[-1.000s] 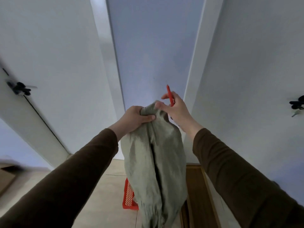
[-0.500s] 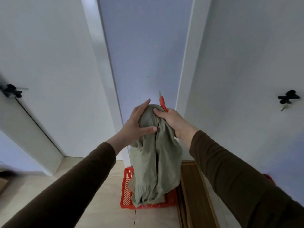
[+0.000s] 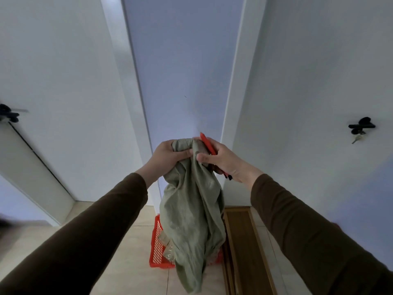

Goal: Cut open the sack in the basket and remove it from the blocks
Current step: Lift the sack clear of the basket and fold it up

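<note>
sack: we are holding a limp olive-green cloth sack (image 3: 191, 213) up by its bunched top; long axis hanging straight down, tail dangling in front of the basket.
left hand: left hand (image 3: 165, 158) is closing fully around the gathered top, thumb across the cloth.
right hand: right hand (image 3: 221, 158) is pinching the same bunch just beside the left, also gripping a slim red-handled cutter (image 3: 207, 144), tip pointing up and away.
basket: red slatted plastic basket (image 3: 157, 245) is sitting on the tiled floor (image 3: 119, 258) directly below, well apart from both hands.
next move: we are judging the sack needs carrying sideways, clear of the basket; both hands equally near.
hidden: blocks not visible, sack is covering the basket interior; cut opening not discernible; cutter blade unclear.
</note>
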`<action>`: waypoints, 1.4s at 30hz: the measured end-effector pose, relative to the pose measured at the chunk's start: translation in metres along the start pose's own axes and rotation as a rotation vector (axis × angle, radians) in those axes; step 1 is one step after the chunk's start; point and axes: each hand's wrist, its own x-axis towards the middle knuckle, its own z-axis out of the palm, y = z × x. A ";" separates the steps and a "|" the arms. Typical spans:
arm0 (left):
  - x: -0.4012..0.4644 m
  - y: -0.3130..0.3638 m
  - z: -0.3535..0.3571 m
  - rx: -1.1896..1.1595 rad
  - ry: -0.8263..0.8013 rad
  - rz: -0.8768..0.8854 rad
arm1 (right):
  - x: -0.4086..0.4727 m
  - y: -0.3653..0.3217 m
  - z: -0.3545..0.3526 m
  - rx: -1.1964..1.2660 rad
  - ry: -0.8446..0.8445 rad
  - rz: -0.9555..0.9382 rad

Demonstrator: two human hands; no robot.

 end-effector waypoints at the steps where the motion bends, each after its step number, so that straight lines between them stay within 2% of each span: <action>1: 0.001 0.003 0.000 -0.007 -0.015 -0.019 | -0.002 0.001 0.002 -0.017 -0.005 0.000; 4: 0.000 0.006 0.003 -0.037 -0.067 -0.082 | 0.003 0.008 0.004 -0.181 0.136 -0.040; 6: -0.002 0.004 0.007 -0.111 -0.072 -0.099 | 0.006 0.011 0.004 -0.201 0.260 -0.064; 10: -0.014 -0.009 0.011 -0.146 -0.096 0.007 | 0.000 0.015 0.004 0.094 0.392 0.050; 13: -0.026 -0.021 0.020 -0.075 -0.152 0.121 | -0.004 0.015 0.011 0.368 0.356 0.238; 16: -0.030 -0.025 0.029 0.039 -0.122 0.199 | -0.004 0.022 0.014 0.582 0.290 0.334; 18: -0.027 -0.026 0.030 0.047 -0.097 0.194 | -0.007 0.024 0.013 0.568 0.252 0.385; 20: -0.025 -0.029 0.028 0.037 -0.068 0.154 | -0.010 0.025 0.012 0.417 0.251 0.382; 23: -0.019 -0.030 0.027 0.032 -0.004 0.093 | -0.013 0.029 0.011 0.070 0.356 0.189; 25: -0.015 -0.030 0.027 -0.015 0.025 0.033 | -0.020 0.028 0.009 0.048 0.337 0.043; 27: -0.010 -0.027 0.025 -0.041 0.047 -0.020 | -0.024 0.032 0.008 0.079 0.281 -0.019; 32: -0.007 -0.017 0.026 -0.036 0.098 -0.120 | -0.024 0.041 0.014 -0.037 0.232 -0.037; 34: -0.010 -0.018 0.031 -0.025 0.120 -0.135 | -0.019 0.042 0.016 -0.101 0.274 -0.033; 36: -0.014 -0.022 0.035 -0.043 0.085 -0.101 | -0.015 0.042 0.015 -0.083 0.339 -0.037; 38: -0.020 -0.028 0.037 -0.072 0.002 -0.034 | -0.013 0.042 0.013 0.060 0.390 -0.003; 42: -0.026 -0.042 0.036 -0.102 -0.117 0.050 | -0.012 0.040 0.013 0.324 0.374 0.161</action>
